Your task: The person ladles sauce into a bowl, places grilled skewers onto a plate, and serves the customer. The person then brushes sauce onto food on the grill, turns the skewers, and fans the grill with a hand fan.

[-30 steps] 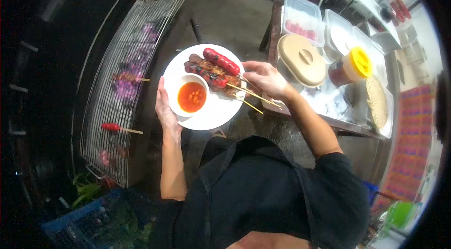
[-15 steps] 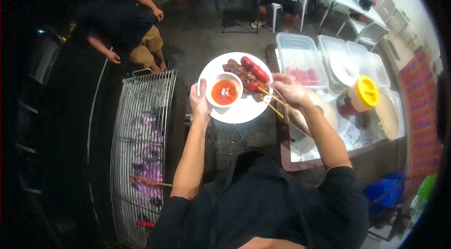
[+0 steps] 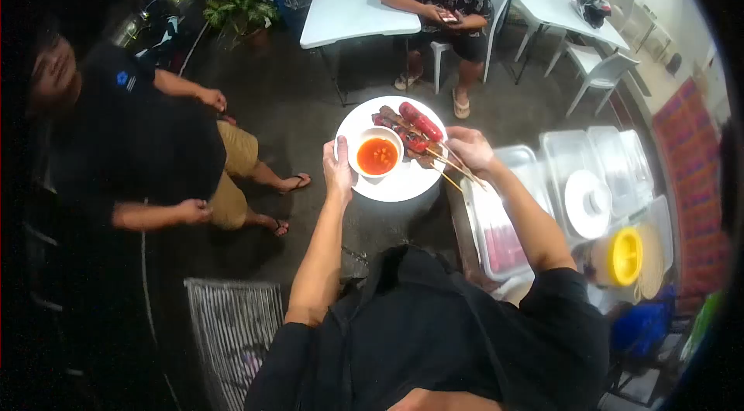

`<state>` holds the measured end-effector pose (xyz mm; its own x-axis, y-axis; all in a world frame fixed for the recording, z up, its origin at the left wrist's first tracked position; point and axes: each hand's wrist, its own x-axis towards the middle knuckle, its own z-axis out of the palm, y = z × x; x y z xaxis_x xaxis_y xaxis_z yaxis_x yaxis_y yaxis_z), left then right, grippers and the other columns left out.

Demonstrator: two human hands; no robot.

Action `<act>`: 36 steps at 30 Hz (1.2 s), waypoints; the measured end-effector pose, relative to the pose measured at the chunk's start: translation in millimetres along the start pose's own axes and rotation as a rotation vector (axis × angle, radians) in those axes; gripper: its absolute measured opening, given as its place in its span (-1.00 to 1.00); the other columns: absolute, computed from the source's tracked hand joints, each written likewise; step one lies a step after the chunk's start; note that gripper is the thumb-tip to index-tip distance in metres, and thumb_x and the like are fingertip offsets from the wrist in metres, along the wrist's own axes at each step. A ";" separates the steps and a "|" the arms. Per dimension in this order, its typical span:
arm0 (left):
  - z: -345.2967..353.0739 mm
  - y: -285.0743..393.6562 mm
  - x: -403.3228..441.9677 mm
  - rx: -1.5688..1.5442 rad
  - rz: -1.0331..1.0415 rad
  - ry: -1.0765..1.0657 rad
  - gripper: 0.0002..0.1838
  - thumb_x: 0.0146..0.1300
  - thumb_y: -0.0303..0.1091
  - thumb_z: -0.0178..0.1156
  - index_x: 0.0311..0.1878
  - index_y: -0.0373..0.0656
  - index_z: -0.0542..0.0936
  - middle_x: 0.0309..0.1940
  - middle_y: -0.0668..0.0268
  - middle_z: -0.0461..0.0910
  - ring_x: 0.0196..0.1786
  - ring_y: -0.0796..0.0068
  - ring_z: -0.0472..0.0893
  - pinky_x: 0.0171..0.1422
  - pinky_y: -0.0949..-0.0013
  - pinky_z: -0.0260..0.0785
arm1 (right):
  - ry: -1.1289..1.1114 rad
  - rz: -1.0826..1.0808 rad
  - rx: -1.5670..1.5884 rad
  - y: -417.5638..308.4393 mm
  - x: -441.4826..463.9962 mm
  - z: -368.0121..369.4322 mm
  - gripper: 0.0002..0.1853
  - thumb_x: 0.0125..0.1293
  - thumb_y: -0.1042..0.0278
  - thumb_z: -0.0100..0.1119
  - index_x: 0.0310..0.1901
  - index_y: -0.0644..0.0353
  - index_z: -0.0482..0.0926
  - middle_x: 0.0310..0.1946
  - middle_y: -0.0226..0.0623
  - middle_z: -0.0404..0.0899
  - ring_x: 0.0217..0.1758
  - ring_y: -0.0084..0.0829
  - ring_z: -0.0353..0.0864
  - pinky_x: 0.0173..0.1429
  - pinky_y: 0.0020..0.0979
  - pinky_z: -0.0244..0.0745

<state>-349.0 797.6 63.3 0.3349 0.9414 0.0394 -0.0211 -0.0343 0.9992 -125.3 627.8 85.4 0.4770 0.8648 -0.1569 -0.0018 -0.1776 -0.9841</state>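
Worn on the head, the single camera looks forward and steeply down.

This looks like a casual grill eatery at night: a wire-topped metal charcoal grill [image 3: 235, 326] at near left, clear plastic food tubs [image 3: 508, 213] at right, and white plastic chairs [image 3: 601, 70] around white rectangular tables [image 3: 360, 4] at the far side.

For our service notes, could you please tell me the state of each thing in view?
Left hand: gripping plate's left rim
Right hand: at plate's right edge, grip unclear
Plate: held up, loaded
Sauce bowl: on plate, containing reddish-orange sauce
Skewers: on plate, charred in spots
Yellow-lidded container: closed
Phone: held, screen lit
Grill: partly visible
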 end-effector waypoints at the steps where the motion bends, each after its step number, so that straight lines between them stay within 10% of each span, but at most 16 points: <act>1: 11.5 1.1 35.7 0.003 0.000 -0.006 -0.38 0.26 0.21 -0.01 -0.05 -0.28 0.42 -0.18 0.22 0.48 -0.12 0.47 0.42 0.03 0.36 0.27 | 0.006 0.001 0.004 -9.1 33.4 -7.4 -0.67 0.14 0.48 0.04 -0.04 0.41 0.50 -0.46 -0.21 0.59 -0.58 -0.54 0.57 -0.51 -0.51 0.53; 10: 76.4 -23.1 316.7 -0.073 -0.216 -0.342 -0.24 0.30 0.30 -0.26 0.16 -0.27 0.37 -0.02 0.23 0.52 -0.07 0.47 0.55 -0.11 0.39 0.45 | 0.058 0.017 0.081 -14.4 301.3 -50.0 -0.66 0.13 0.47 0.01 -0.05 0.40 0.52 -0.35 -0.13 0.61 -0.48 -0.40 0.63 -0.45 -0.46 0.56; 17: 123.1 -35.4 537.1 0.218 -0.265 -0.566 -0.58 0.30 -0.30 -0.16 0.18 -0.24 0.34 -0.19 0.23 0.57 -0.29 0.49 0.62 -0.34 0.47 0.49 | 0.069 0.004 0.094 -36.4 503.6 -75.8 -0.64 0.16 0.48 -0.01 -0.01 0.46 0.46 -0.28 -0.15 0.61 -0.39 -0.41 0.65 -0.32 -0.42 0.63; 25: 183.0 -109.3 705.7 0.147 -0.357 -0.524 -0.62 0.20 -0.45 -0.11 0.10 -0.19 0.41 -0.14 0.22 0.50 -0.24 0.45 0.59 -0.21 0.28 0.55 | 0.025 0.073 -0.105 12.3 718.9 -103.4 -0.61 0.15 0.39 0.03 0.00 0.42 0.47 -0.36 -0.20 0.62 -0.45 -0.45 0.63 -0.39 -0.46 0.56; 36: 354.6 -47.7 914.7 0.229 -0.569 -0.212 -0.52 0.25 -0.36 -0.04 0.24 -0.25 0.26 -0.32 0.27 0.44 -0.46 0.56 0.41 -0.42 0.41 0.48 | -0.229 0.059 -0.056 -46.0 1026.7 -261.8 -0.67 0.28 0.38 0.00 0.02 0.38 0.43 -0.41 -0.27 0.55 -0.38 -0.51 0.56 -0.29 -0.48 0.50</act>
<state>292.4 1541.4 54.6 0.4139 0.7476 -0.5194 0.4080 0.3577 0.8400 594.6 1400.9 -8.6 0.2655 0.9349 -0.2354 0.0281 -0.2516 -0.9674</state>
